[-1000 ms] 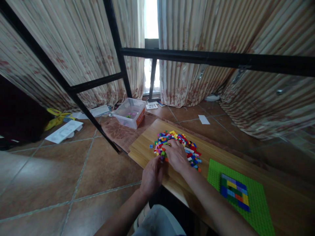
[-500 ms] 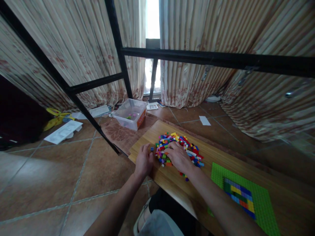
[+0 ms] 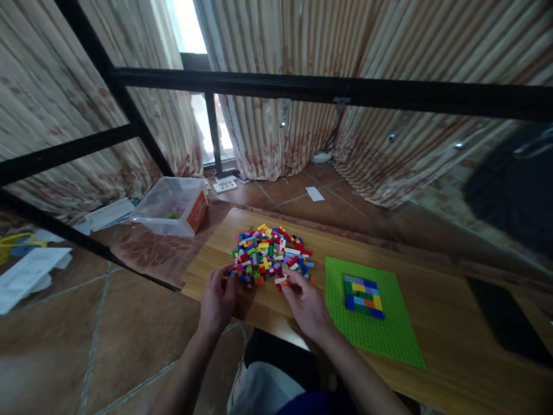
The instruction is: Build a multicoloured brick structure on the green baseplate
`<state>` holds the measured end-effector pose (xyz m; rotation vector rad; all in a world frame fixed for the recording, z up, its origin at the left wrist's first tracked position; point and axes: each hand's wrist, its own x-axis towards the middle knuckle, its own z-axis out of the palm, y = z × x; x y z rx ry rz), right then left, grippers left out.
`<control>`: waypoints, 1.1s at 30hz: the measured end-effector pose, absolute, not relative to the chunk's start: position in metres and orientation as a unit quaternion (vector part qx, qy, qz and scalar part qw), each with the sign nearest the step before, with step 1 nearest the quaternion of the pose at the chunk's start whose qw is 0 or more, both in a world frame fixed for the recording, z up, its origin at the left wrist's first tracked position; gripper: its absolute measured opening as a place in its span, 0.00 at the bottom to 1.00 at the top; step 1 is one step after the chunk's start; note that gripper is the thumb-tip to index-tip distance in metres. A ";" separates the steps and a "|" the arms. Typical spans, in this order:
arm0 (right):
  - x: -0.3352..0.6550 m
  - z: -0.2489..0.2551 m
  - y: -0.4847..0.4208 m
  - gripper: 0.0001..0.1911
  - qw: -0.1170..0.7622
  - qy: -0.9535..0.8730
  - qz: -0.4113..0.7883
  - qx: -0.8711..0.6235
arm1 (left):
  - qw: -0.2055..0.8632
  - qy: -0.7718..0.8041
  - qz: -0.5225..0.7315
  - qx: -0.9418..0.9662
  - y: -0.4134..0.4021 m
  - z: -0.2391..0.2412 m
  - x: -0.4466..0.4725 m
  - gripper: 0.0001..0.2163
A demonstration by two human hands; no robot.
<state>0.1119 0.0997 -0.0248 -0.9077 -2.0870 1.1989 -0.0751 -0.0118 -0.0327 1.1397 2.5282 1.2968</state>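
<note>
Far left on the tiled floor lie white papers point(image 3: 26, 274), and further in stands a clear plastic storage box with an orange label point(image 3: 173, 206). On the light wooden tabletop point(image 3: 432, 323), the person's left hand point(image 3: 217, 300) rests at the near-left edge of a heap of small multicoloured plastic building bricks point(image 3: 270, 255), fingers loosely curled and touching the heap's edge; whether it holds a brick cannot be told. The right hand point(image 3: 305, 302) sits at the heap's near-right edge, fingertips pinched narrow around what looks like a small white-and-red brick. Just right of it lies a green studded baseplate point(image 3: 380, 328) carrying a flat patch of coloured bricks point(image 3: 363, 288).
</note>
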 end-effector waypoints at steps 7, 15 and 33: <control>0.167 -0.037 0.078 0.14 0.335 -0.691 0.489 -0.414 | 0.161 0.716 0.462 0.498 -0.007 -0.022 -0.002 0.10; 0.215 -0.019 0.061 0.15 0.368 -0.634 0.498 -0.464 | 0.219 0.637 0.451 0.585 0.048 -0.018 0.049 0.12; 0.335 -0.037 0.050 0.23 0.435 -0.422 0.518 -0.603 | 0.146 0.632 0.248 0.720 0.137 -0.022 0.109 0.11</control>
